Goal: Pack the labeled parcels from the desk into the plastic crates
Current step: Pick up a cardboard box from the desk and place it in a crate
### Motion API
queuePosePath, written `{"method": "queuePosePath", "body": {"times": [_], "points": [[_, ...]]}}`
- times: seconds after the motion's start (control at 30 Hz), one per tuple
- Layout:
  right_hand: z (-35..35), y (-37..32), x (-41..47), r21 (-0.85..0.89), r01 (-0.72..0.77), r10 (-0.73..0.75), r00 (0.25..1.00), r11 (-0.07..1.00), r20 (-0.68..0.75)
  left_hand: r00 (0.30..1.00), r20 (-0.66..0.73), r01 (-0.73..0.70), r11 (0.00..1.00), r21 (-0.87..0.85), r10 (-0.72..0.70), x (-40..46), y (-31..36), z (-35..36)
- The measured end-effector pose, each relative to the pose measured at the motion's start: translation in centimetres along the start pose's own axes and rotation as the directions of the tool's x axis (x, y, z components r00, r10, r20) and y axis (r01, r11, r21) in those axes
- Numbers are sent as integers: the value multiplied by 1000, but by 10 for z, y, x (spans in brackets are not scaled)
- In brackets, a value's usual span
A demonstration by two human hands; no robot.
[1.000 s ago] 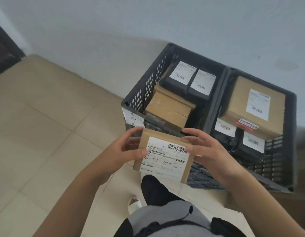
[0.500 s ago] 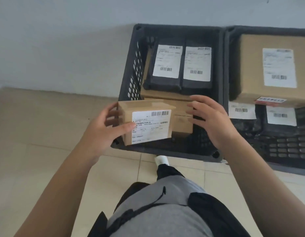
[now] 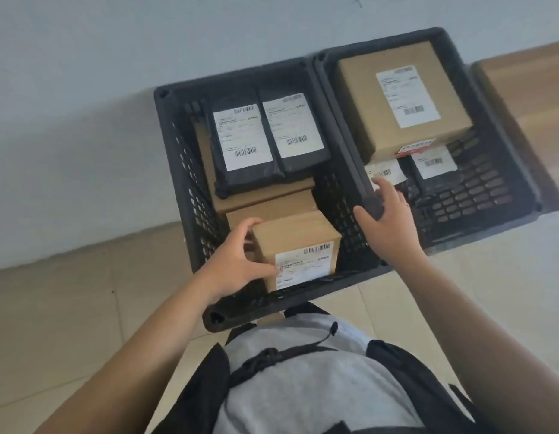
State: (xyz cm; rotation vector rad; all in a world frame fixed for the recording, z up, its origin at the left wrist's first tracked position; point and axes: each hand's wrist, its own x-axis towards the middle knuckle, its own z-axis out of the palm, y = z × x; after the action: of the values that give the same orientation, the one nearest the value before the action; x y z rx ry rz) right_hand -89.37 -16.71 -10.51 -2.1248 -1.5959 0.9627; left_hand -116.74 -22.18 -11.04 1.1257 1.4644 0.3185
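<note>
The left hand (image 3: 237, 261) is gripping a small brown parcel (image 3: 295, 242) by its left side — thumb lying across the label face, fingers curling over the top far edge — and is holding it inside the left crate (image 3: 178, 170), at the near right corner just above the near wall. The parcel is being held label-side toward the person, probably so it can slot upright into the one gap open in front of the cardboard boxes (image 3: 265, 195) already packed there. Two black mailers (image 3: 265, 139) are lying flat on top of those boxes, labels up, so the near strip looks like the only free spot. The right hand (image 3: 386, 219) is resting on the rim where the two crates meet, fingers loosely bent over it, seemingly steadying the crate while the other hand is lowering its load. The right crate (image 3: 491, 195) is carrying a large box (image 3: 400, 98) over more mailers — the parcel is not yet released
</note>
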Motion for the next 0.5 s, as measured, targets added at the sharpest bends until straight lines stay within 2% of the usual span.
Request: {"method": "queuePosePath", "body": {"times": [0.13, 0.27, 0.5], "points": [[25, 13, -6, -53, -124, 123, 992, 991, -20, 992, 125, 11, 998, 59, -18, 32, -15, 26], [39, 15, -8, -78, -173, 160, 976, 982, -151, 990, 137, 21, 996, 88, -33, 53, -22, 41], [44, 17, -6, -62, -184, 167, 962, 981, -215, 987, 149, -89, 977, 195, 60, 67, -21, 56]]}}
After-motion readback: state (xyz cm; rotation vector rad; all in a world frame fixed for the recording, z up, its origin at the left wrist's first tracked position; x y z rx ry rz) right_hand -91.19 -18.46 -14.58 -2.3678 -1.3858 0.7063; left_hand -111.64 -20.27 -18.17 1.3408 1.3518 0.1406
